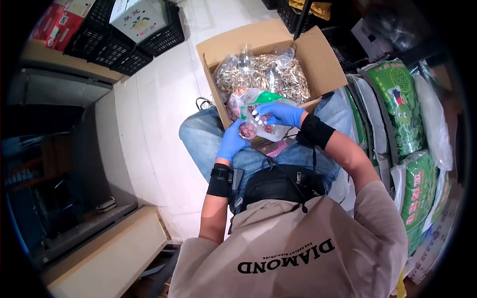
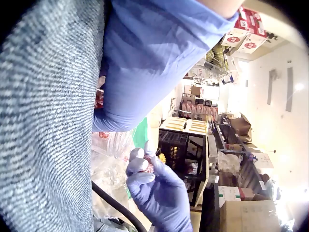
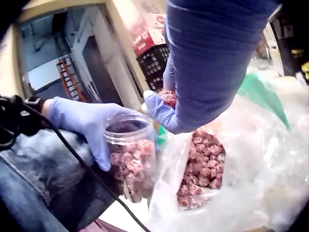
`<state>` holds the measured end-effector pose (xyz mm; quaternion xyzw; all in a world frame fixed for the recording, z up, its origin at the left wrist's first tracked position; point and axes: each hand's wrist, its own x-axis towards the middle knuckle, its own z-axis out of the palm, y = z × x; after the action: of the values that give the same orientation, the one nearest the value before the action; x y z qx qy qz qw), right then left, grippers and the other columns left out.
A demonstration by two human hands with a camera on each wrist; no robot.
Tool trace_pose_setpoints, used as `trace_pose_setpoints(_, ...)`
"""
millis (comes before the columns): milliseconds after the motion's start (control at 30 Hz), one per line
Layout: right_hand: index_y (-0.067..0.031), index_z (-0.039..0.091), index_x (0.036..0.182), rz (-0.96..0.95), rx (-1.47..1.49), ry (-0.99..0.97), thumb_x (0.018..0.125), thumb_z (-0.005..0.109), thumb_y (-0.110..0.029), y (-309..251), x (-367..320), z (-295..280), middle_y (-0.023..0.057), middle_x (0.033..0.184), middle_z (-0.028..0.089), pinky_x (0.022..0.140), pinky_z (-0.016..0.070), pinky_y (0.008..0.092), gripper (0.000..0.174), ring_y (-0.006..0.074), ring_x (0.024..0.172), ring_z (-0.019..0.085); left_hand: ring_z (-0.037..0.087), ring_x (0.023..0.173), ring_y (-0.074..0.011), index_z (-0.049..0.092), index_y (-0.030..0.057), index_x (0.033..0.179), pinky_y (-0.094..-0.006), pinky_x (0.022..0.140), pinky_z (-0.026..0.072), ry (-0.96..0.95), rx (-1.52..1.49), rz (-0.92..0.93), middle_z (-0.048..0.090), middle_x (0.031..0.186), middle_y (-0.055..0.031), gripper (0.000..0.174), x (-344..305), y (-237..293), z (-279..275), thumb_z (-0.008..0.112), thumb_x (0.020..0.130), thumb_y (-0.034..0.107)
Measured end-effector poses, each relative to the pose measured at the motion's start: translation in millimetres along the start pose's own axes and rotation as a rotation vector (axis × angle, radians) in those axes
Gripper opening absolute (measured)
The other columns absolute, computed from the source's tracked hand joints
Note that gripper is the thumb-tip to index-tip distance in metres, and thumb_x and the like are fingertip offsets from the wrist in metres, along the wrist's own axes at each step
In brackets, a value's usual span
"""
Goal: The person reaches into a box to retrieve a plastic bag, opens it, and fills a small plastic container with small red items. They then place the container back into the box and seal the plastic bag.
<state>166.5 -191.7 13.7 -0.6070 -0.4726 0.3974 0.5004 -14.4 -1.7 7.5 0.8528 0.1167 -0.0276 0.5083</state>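
My gloved left hand (image 1: 232, 141) holds a clear plastic jar (image 3: 130, 133), its fingers wrapped round the side. Wrinkled reddish dried fruits (image 3: 133, 162) fill much of the jar, and its mouth is uncovered. Close by, my gloved right hand (image 1: 283, 115) pinches a few of the same fruits (image 3: 168, 98) in its fingertips, above and beside the jar mouth. Beneath that hand lies an opened clear plastic bag (image 3: 260, 169) with a green patch, and many more dried fruits (image 3: 205, 164) show inside it.
Before my knees stands an open cardboard box (image 1: 322, 62) with pale brown dried strips (image 1: 293, 79) and clear jars (image 1: 245, 59). Green printed sacks (image 1: 397, 109) are stacked on the right. Black crates (image 1: 166, 37) stand at the far left. A dark cable (image 3: 91, 176) crosses near the jar.
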Motion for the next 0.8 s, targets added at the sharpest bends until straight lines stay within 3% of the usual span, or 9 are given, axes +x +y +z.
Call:
trace_pose_setpoints(67,-0.0077,0.065,0.12,0.171,0.182,-0.026,0.092,0.061,-0.008,-19.7,7.1,9.5,-0.0026,0.097,0.062,0.078,0.0515,0.0224,0.028,0.0078,0.089,0.058,0.068,0.104,-0.0328,0.057,0.0039,0.121,-0.0397,0.09,0.054,-0.004,0.052,0.021,0.069,0.109,-0.017,0.076,1.1,-6.2,1.4,0.091,0.054,0.011)
trace_pose_setpoints(100,-0.0022,0.063,0.12,0.499,0.371,0.062,0.092,0.06,-0.008,-57.6,14.0,17.1,0.0103,0.113,0.066,0.094,0.0499,0.0326,0.029,0.0212,0.107,0.063,0.068,0.104,-0.0328,0.057,0.0039,0.121,-0.0397,0.09,0.054,-0.003,0.048,0.018,0.069,0.109,-0.017,0.076,2.2,-7.0,1.7,0.091,0.054,0.011)
trace_pose_setpoints(133,-0.0022,0.063,0.12,0.504,0.372,0.058,0.092,0.06,-0.008,-49.8,14.9,28.8,0.0103,0.113,0.066,0.094,0.0499,0.0326,0.029,0.0212,0.107,0.063,0.068,0.104,-0.0319,0.056,0.0041,0.121,-0.0397,0.09,0.0542,0.001,0.042,0.005,0.069,0.109,-0.0167,0.076,1.9,-6.5,2.5,0.091,0.054,0.012)
trace_pose_setpoints(200,-0.0028,0.063,0.121,0.007,-0.09,0.183,0.09,0.06,-0.006,-22.7,15.0,50.5,0.0113,0.111,0.067,0.093,0.0506,0.0337,0.031,0.021,0.107,0.063,0.068,0.103,-0.0311,0.056,0.0043,0.121,-0.0396,0.089,0.0544,0.004,0.033,-0.01,0.069,0.109,-0.0164,0.075,2.2,-1.6,2.0,0.091,0.054,0.013)
trace_pose_setpoints(233,-0.004,0.063,0.122,-0.046,-0.151,0.221,0.089,0.058,-0.004,-23.4,15.2,58.8,0.0143,0.109,0.067,0.091,0.0515,0.0356,0.034,0.0242,0.104,0.065,0.068,0.101,-0.0333,0.057,0.0044,0.12,-0.0403,0.088,0.0547,0.015,0.015,-0.029,0.069,0.108,-0.0172,0.073,0.5,2.3,1.1,0.089,0.054,0.012)
trace_pose_setpoints(367,-0.0066,0.063,0.121,-0.024,-0.336,0.238,0.085,0.058,-0.002,-26.9,16.7,73.8,0.0177,0.109,0.065,0.089,0.0519,0.0396,0.036,0.0352,0.097,0.065,0.068,0.098,-0.0352,0.057,0.0052,0.116,-0.041,0.085,0.0551,0.022,-0.04,-0.033,0.07,0.104,-0.017,0.068,-1.4,3.5,-0.8,0.086,0.055,0.012)
trace_pose_setpoints(533,-0.0052,0.064,0.116,-0.058,-0.408,0.192,0.085,0.06,-0.004,-29.6,16.8,75.6,0.017,0.104,0.065,0.087,0.0517,0.0411,0.031,0.0351,0.097,0.065,0.068,0.097,-0.0344,0.057,0.0056,0.113,-0.0405,0.085,0.055,-0.005,-0.04,-0.044,0.069,0.102,-0.0164,0.065,0.9,2.0,-2.7,0.085,0.055,0.012)
trace_pose_setpoints(600,-0.0048,0.064,0.114,-0.079,-0.413,0.189,0.084,0.061,-0.004,-29.0,15.8,74.4,0.017,0.103,0.065,0.086,0.0516,0.0415,0.03,0.0349,0.096,0.065,0.069,0.097,-0.0282,0.056,0.0041,0.119,-0.0379,0.086,0.0545,-0.006,-0.004,-0.037,0.069,0.105,-0.0148,0.077,0.8,0.8,-2.5,0.092,0.051,0.012)
trace_pose_setpoints(800,-0.004,0.066,0.111,-0.141,-0.375,0.301,0.083,0.064,-0.005,-25.3,14.7,65.1,0.0171,0.101,0.066,0.084,0.0519,0.0408,0.028,0.0344,0.093,0.065,0.069,0.099,-0.0277,0.057,0.0047,0.118,-0.0375,0.087,0.0544,0.011,-0.026,-0.027,0.07,0.106,-0.0139,0.075,-0.4,6.7,-4.8,0.092,0.053,0.012)
